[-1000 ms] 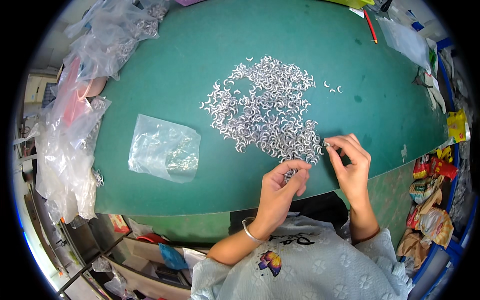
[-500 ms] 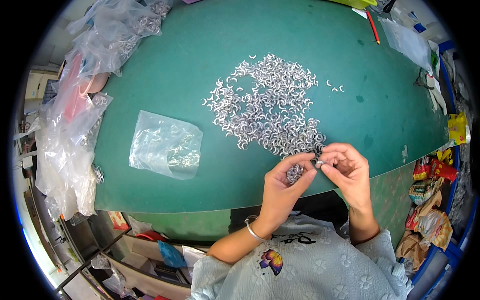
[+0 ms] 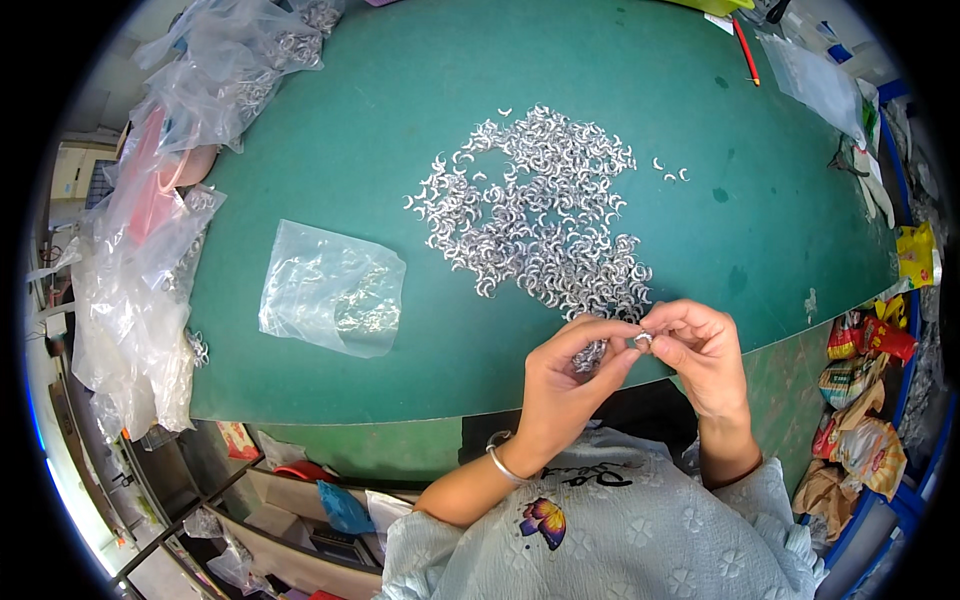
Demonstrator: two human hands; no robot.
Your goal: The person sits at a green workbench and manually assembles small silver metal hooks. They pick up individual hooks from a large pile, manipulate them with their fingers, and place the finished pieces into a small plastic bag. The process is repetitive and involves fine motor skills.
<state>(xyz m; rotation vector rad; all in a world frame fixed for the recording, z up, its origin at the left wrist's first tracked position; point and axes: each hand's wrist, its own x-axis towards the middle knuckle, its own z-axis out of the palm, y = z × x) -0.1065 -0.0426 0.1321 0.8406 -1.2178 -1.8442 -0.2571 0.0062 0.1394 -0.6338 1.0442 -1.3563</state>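
Small silvery crescent-shaped metal pieces (image 3: 540,215) lie in a broad loose heap on the green tabletop. Close to the table's front edge, my left hand (image 3: 570,385) curls around a small cluster of these pieces (image 3: 589,356), its thumb and forefinger reaching toward the other hand. My right hand (image 3: 708,365) is closed in a pinch on a single crescent-shaped piece (image 3: 643,342), right at the left fingertips. Whether the left fingertips also grip that piece cannot be made out. My fingers hide part of the cluster.
A clear plastic bag (image 3: 332,290) lies flat left of the heap. Large plastic bags (image 3: 130,310) and a pink container (image 3: 187,168) crowd the left edge. At the far right are a red pen (image 3: 746,54) and another clear bag (image 3: 815,82). Packets (image 3: 865,455) stand beyond the right edge.
Both hands have drawn slightly back from the heap, toward me. The fingertips have come together around the single piece, and less of the cluster in my left hand shows.
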